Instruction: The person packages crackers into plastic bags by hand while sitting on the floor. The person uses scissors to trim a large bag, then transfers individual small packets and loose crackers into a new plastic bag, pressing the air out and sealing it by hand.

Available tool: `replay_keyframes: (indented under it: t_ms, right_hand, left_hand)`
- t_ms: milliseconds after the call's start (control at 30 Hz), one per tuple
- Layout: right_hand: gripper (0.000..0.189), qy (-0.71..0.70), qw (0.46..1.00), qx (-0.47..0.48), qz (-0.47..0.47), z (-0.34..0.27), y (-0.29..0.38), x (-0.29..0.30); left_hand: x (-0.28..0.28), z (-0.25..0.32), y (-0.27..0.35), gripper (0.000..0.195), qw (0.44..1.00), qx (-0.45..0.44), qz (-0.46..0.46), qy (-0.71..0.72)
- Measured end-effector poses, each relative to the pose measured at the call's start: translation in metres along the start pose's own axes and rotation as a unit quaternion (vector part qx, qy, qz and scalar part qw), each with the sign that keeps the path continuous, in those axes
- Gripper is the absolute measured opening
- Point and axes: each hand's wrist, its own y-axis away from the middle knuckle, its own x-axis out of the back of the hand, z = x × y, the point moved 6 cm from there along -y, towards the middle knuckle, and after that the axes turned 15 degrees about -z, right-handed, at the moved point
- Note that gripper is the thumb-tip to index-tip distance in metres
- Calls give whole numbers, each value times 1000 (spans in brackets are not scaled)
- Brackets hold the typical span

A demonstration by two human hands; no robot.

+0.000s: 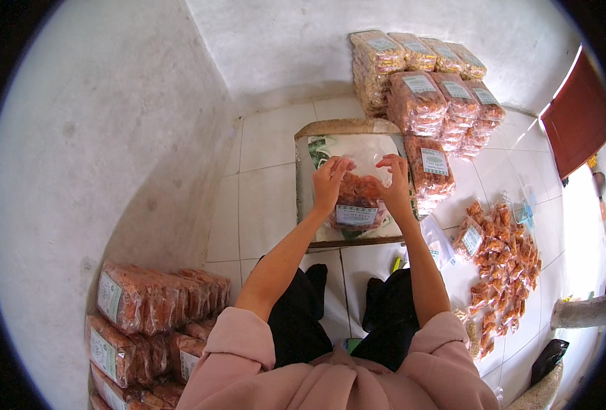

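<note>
On a low board-topped stand (307,205) lies a clear plastic bag (356,214) of orange-brown snack pieces, with a printed label near its lower end. Its transparent upper part spreads over the board beyond the food. My left hand (329,180) is at the bag's upper left, fingers bent over the clear film; whether they pinch it is hard to see. At the upper right, my right hand (396,177) has thumb and fingers apart, with the thumb close to the snack pieces.
Stacked snack packs (418,100) stand beyond the stand to the right. More packs (134,302) are piled at lower left by the wall (144,154). Several small snack bags (505,256) lie on the tiled floor at right, near a clear plastic sheet (433,238) and a yellow-green tool (396,264).
</note>
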Motion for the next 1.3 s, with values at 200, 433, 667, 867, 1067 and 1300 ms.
replay_keyframes:
  t_ms: [200, 433, 667, 867, 1067, 1300]
  right_hand:
    - [13, -117, 992, -50, 6, 26, -2, -11]
    - [9, -168, 984, -49, 32, 35, 0, -15]
    - [9, -198, 974, -101, 35, 20, 3, -22]
    - [23, -277, 956, -51, 83, 34, 5, -11]
    - [60, -266, 954, -108, -89, 46, 5, 13]
    - [31, -190, 964, -137, -127, 32, 13, -14]
  left_hand:
    - [-1, -7, -1, 37, 990, -42, -29, 129]
    - [11, -12, 11, 37, 994, -84, -64, 12]
    - [8, 5, 5, 25, 992, -76, -70, -72]
    - [-8, 16, -3, 23, 993, -67, -8, 94]
    - [-1, -3, -11, 23, 994, -17, -87, 63]
    - [0, -7, -11, 17, 996, 6, -76, 44]
